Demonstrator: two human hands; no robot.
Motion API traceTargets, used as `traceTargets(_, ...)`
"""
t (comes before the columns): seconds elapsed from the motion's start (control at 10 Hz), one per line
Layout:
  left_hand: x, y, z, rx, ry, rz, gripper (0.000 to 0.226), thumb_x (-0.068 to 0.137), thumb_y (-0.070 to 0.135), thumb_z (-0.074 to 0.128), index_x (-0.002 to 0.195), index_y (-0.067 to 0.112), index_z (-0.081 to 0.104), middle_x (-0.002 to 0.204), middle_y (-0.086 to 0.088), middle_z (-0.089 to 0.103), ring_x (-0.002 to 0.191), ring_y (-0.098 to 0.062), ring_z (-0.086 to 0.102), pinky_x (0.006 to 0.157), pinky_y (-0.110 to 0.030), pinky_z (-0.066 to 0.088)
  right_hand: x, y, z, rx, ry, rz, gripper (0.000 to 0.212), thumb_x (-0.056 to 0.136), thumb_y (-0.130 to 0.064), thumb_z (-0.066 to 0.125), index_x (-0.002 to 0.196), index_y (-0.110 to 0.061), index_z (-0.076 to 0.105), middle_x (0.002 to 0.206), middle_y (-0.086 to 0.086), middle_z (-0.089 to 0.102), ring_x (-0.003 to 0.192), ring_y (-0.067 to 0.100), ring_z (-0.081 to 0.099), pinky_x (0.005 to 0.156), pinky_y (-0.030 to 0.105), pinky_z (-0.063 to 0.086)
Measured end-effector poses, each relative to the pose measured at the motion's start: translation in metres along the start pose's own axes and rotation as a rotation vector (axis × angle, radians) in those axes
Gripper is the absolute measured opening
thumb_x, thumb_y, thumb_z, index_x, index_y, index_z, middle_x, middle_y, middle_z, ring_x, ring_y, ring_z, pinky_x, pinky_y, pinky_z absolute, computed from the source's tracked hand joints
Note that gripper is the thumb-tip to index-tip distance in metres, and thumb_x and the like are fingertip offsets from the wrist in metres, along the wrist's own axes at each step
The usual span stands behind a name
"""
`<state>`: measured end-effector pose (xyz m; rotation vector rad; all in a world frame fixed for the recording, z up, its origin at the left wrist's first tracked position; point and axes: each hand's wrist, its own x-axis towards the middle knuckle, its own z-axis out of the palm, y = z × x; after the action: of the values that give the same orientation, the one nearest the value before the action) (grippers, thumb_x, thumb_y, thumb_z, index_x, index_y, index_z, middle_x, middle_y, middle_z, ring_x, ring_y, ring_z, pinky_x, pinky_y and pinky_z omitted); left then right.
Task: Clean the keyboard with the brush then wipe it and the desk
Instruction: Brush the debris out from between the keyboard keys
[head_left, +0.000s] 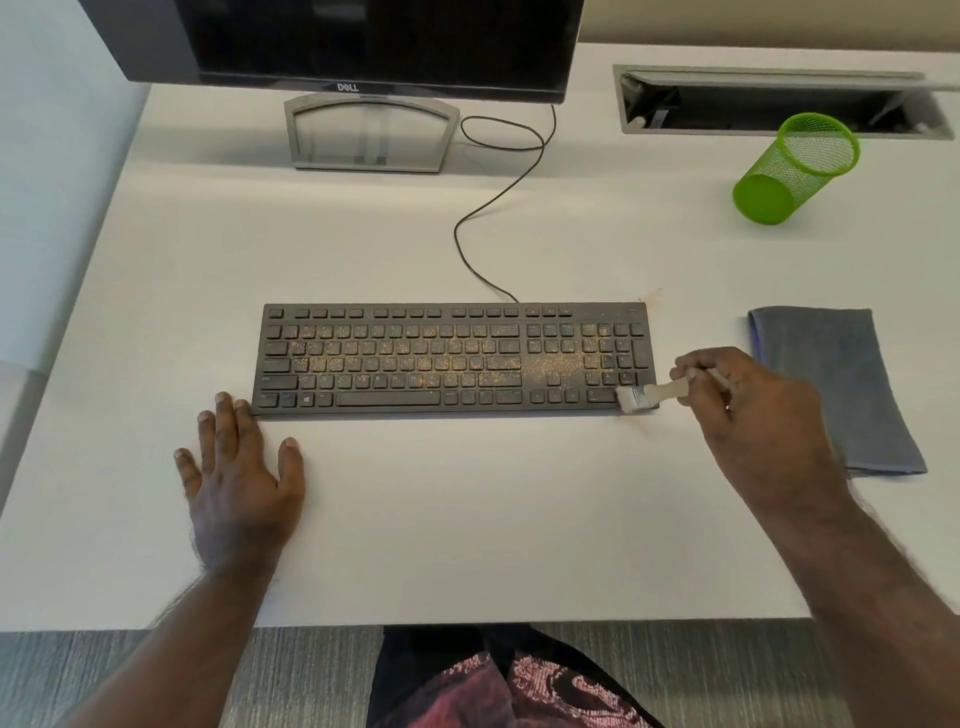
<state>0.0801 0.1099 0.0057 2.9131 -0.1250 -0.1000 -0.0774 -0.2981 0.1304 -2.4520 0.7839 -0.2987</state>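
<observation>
Right hand (748, 395) pinches the light, stiff-handled brush (654, 393), its soft bristles on the keyboard (452, 358); left hand (239, 467) lies flat, steadying it.

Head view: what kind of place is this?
Probably an office workstation: a white desk with a monitor, a wired keyboard, and a cable hatch set in its top.

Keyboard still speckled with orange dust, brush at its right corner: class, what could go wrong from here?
1. The brush could sweep dust off the keyboard onto the grey cloth lying to the right.
2. Bristles may push grains between the keys.
3. The left hand only touches the keyboard's corner, so it might slide.
</observation>
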Motion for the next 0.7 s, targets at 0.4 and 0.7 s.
traceTargets(0.4, 0.0, 0.001, -0.001, -0.001, -0.009, -0.001, 0.08, 0.094, 0.051, 0.025, 0.161, 0.007, 0.022, 0.171, -0.007, 0.012, 0.158, -0.025, 0.008, 0.127, -0.053, 0.004, -0.001, -0.001, -0.009, -0.057, 0.035, -0.059, 0.02, 0.099, -0.017, 0.052, 0.108, -0.016, 0.069, 0.088, 0.001, 0.073, 0.075, 0.021, 0.068, 0.064, 0.009, 0.043)
traceTargets(0.7, -0.001, 0.002, -0.003, -0.005, -0.005, 0.002, 0.08, 0.094, 0.051, 0.025, 0.161, 0.007, 0.021, 0.171, -0.007, 0.013, 0.158, -0.025, 0.007, 0.127, -0.052, 0.003, -0.006, 0.004, -0.001, -0.061, 0.004, -0.109, 0.019, 0.098, -0.017, 0.053, 0.106, -0.017, 0.07, 0.093, -0.001, 0.073, 0.077, 0.02, 0.067, 0.069, 0.011, 0.041)
